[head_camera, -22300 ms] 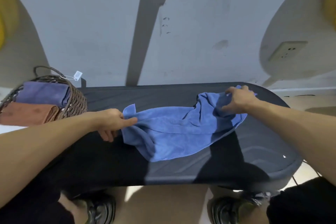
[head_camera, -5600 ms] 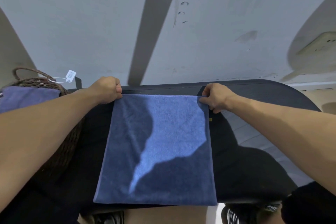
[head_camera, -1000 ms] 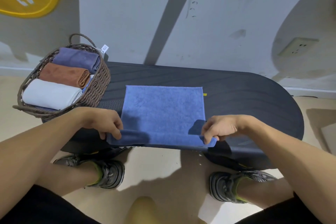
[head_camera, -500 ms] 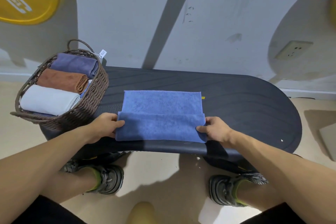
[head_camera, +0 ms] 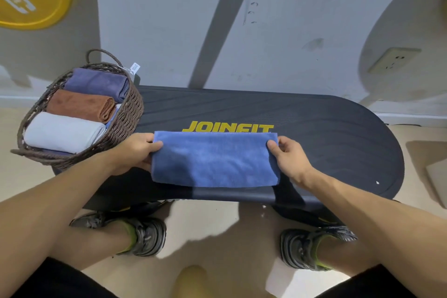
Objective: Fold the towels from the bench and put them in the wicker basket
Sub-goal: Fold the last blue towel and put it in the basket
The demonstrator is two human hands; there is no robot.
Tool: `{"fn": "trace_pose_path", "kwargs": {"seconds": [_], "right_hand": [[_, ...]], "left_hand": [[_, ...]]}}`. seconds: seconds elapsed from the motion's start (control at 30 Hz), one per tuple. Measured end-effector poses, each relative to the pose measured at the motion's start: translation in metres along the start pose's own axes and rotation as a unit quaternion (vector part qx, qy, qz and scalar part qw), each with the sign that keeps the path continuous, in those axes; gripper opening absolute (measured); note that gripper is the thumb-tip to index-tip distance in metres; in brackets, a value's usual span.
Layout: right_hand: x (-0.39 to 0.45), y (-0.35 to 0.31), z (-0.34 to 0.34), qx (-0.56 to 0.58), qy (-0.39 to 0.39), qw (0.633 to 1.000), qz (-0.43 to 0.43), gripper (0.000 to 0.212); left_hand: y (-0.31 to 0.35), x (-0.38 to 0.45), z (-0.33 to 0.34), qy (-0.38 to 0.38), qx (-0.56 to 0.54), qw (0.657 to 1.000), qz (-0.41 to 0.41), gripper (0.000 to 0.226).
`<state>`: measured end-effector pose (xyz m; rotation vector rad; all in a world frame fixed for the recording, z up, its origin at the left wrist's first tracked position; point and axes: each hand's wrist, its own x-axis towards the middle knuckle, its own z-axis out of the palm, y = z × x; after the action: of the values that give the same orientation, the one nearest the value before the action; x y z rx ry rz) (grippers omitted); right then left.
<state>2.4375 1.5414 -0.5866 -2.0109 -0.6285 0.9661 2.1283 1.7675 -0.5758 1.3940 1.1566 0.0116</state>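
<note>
Now that another fold has narrowed the blue towel [head_camera: 214, 158] on the bench [head_camera: 326, 133], left hand [head_camera: 135, 152] and right hand [head_camera: 289, 156] are pinching its ends; the basket [head_camera: 125, 116] is coming next.

Blue towel [head_camera: 214, 159], folded, on dark bench [head_camera: 338, 143]; left hand [head_camera: 135, 152] and right hand [head_camera: 289, 156] grip its ends. Wicker basket [head_camera: 125, 116] at left holds three rolled towels.

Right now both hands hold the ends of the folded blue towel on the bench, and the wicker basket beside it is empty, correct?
Not quite. The hands (left, right) do hold the blue towel on the bench, but the head view shows the wicker basket already holding rolled towels: white, brown and purple.
</note>
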Motion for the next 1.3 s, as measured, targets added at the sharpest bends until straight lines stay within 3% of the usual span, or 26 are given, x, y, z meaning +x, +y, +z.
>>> {"fn": "trace_pose_path", "kwargs": {"seconds": [0.17, 0.27, 0.37, 0.53, 0.73, 0.93, 1.07, 1.3], "right_hand": [[0.012, 0.006, 0.006, 0.018, -0.022, 0.993, 0.111, 0.023], [0.016, 0.010, 0.008, -0.019, 0.000, 0.996, 0.091, 0.010], [0.016, 0.013, 0.011, -0.050, 0.033, 0.996, 0.064, 0.012], [0.015, 0.017, 0.013, -0.051, 0.054, 0.996, 0.049, 0.013], [0.023, 0.007, 0.015, -0.059, 0.039, 0.991, 0.114, 0.033], [0.025, 0.002, 0.012, -0.121, 0.048, 0.989, 0.065, 0.018], [0.022, 0.001, 0.013, -0.135, 0.061, 0.989, 0.027, 0.017], [0.022, 0.000, 0.017, -0.129, 0.069, 0.989, 0.032, 0.018]], "left_hand": [[-0.010, 0.006, 0.020, -0.014, -0.104, 0.991, -0.077, 0.022], [-0.015, 0.011, 0.030, 0.061, -0.059, 0.994, -0.070, 0.019], [-0.019, 0.015, 0.033, 0.113, 0.002, 0.993, -0.043, 0.012], [-0.029, 0.019, 0.028, 0.141, 0.041, 0.989, -0.008, 0.009], [-0.026, 0.024, 0.029, 0.149, -0.062, 0.987, 0.012, 0.007], [-0.017, 0.029, 0.040, 0.246, 0.029, 0.967, 0.054, 0.013], [-0.021, 0.029, 0.041, 0.256, 0.050, 0.965, 0.042, 0.015], [-0.015, 0.029, 0.044, 0.274, 0.044, 0.960, 0.043, 0.017]]}}
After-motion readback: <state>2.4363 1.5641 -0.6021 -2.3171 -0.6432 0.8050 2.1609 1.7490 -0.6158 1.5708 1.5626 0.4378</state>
